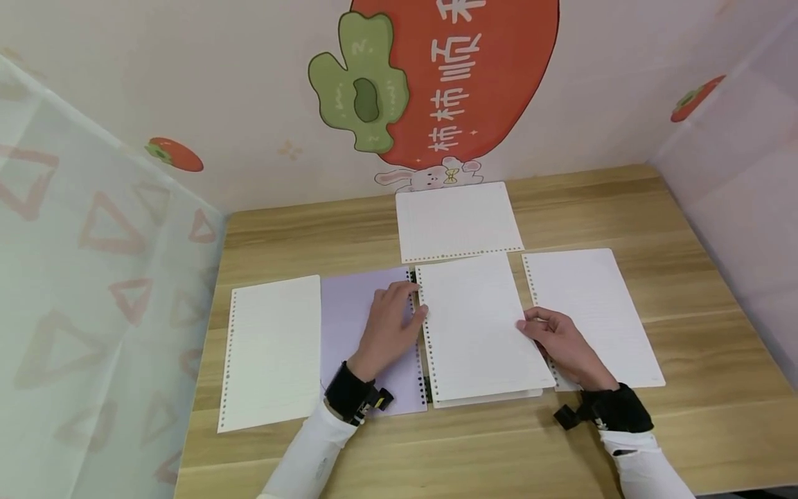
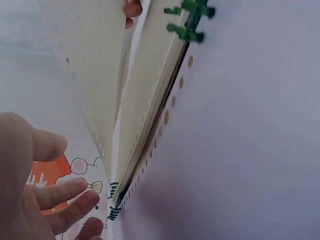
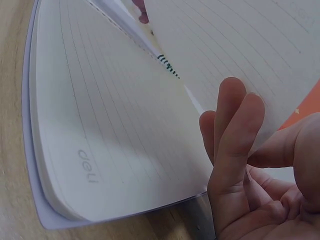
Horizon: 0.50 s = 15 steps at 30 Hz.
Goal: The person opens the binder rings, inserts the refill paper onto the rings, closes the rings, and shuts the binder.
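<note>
An open loose-leaf notebook lies on the table, its lilac cover [image 1: 346, 305] turned to the left. Green binder rings [image 2: 189, 22] show along its spine in the left wrist view. Above the notebook's lined pages [image 3: 125, 150], a punched loose sheet [image 1: 474, 326] is held raised and slightly tilted. My right hand [image 1: 564, 343] pinches this sheet at its right edge between thumb and fingers. Beside the sheet's row of holes is my left hand [image 1: 389, 329], fingers loosely spread, gripping nothing. The left wrist view shows a gap between the sheet and the page stack.
Single punched sheets lie around the notebook: one left [image 1: 271, 353] overlapping the cover, one behind [image 1: 458, 222], one right [image 1: 592, 319] under my right hand. The wooden table [image 1: 461, 450] meets a printed backdrop [image 1: 249, 90] at the back.
</note>
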Motion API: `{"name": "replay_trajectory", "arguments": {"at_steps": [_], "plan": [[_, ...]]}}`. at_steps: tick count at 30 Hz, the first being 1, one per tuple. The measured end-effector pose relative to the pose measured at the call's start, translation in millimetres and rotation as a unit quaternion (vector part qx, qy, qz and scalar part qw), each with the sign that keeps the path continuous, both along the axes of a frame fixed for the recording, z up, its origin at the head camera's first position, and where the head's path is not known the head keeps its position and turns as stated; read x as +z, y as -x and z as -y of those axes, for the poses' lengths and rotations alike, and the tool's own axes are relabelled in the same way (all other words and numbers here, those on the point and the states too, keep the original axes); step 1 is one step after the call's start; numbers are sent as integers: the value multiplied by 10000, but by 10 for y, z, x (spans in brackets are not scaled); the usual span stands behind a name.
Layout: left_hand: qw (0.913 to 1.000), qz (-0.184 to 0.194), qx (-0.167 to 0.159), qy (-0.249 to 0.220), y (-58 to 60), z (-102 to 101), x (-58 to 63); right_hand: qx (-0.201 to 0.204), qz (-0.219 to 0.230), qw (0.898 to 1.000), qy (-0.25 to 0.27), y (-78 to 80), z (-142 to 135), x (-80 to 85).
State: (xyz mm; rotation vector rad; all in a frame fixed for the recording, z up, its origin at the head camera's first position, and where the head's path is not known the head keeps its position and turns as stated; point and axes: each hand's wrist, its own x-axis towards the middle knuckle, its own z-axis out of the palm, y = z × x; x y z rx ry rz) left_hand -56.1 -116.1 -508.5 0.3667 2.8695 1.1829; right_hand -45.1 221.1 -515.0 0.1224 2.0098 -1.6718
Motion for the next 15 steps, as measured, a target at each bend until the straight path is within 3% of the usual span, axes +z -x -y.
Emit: {"name": "replay_trajectory", "arguments": {"at_steps": [3, 8, 15], "plan": [[9989, -25, -257, 385, 46, -3, -1, -16, 83, 9999, 82, -5, 11, -16], [9950, 257, -482, 831, 70, -14, -15, -63, 175, 9997, 163, -15, 18, -31], [9926, 248, -580, 1040, 85, -31, -51, -90, 120, 9998, 126, -26, 14, -34]]}}
